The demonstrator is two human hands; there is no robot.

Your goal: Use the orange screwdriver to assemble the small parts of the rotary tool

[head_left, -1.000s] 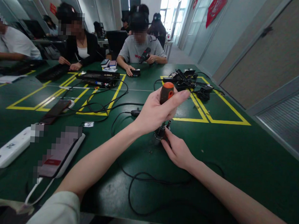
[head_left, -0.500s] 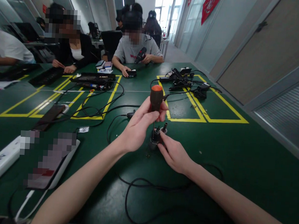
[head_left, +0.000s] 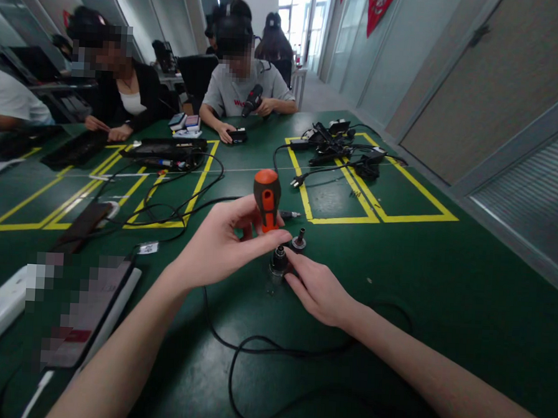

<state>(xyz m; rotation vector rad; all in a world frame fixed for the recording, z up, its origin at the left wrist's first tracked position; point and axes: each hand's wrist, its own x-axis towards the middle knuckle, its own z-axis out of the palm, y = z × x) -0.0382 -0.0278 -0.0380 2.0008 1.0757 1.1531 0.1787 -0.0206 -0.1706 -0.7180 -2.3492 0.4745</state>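
My left hand (head_left: 225, 240) is closed round a stubby screwdriver (head_left: 266, 199) with an orange and dark grey handle, held upright. Its lower end is hidden behind the thumb. Just below, the fingers of my right hand (head_left: 319, 286) grip a small dark cylindrical part (head_left: 279, 259) that stands on the green table. Close behind that part is a small metal piece (head_left: 299, 240) with a round base and a dark post. Tiny bits (head_left: 270, 289) lie in front, too small to name.
Black cable (head_left: 253, 345) loops across the table (head_left: 443, 292). At left lie a white power strip (head_left: 2, 310) and a phone (head_left: 91, 311). Adapters and cords (head_left: 332, 143) are heaped at the back right. Across the table a co-worker (head_left: 248, 82) holds a power drill (head_left: 253, 100).
My left hand has shifted left with the screwdriver and turned it, so more of its orange side shows. My right hand keeps its grip on the part. The whole view has moved slightly.
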